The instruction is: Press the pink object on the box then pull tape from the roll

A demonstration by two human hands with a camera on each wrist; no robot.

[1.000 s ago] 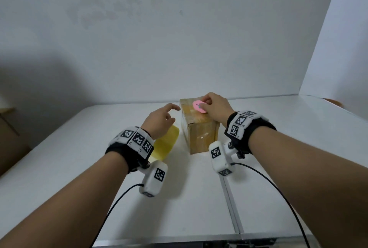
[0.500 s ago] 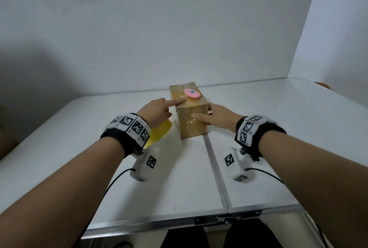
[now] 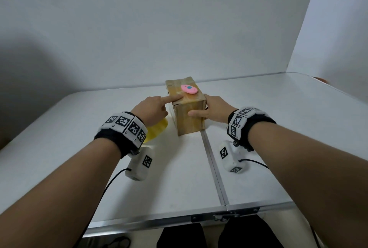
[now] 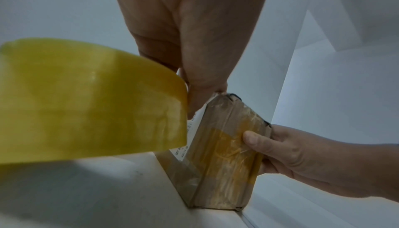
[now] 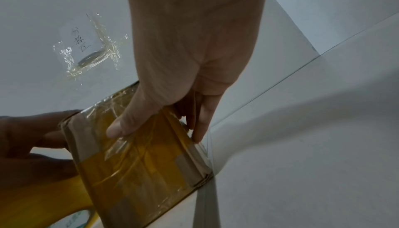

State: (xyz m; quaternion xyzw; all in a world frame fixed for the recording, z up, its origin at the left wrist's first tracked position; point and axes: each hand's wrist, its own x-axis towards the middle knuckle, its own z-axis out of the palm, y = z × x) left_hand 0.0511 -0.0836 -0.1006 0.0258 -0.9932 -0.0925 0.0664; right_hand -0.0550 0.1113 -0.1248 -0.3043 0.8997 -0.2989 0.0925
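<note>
A taped brown cardboard box (image 3: 189, 120) stands upright on the white table (image 3: 59, 148). A pink oval thing with a blue dot (image 3: 189, 89) lies on its top. My left hand (image 3: 154, 108) presses a straight index finger on the box top, its other fingers curled. My right hand (image 3: 212, 110) grips the box's right side, thumb on the near face. In the left wrist view, the box (image 4: 224, 155) is held by the right hand (image 4: 302, 156) beside the yellow tape roll (image 4: 86, 98). The right wrist view has thumb and fingers (image 5: 129, 126) clamped on the box (image 5: 140, 163).
The yellow tape roll (image 3: 157, 130) lies on the table under my left wrist, just left of the box. A metal seam (image 3: 215, 172) runs down the table to its front edge. White walls close the back and right. A taped paper note (image 5: 86, 47) hangs on the wall.
My right hand let go of the pink thing on the box top and came down to grip the box's right side. My left index finger reached the box top.
</note>
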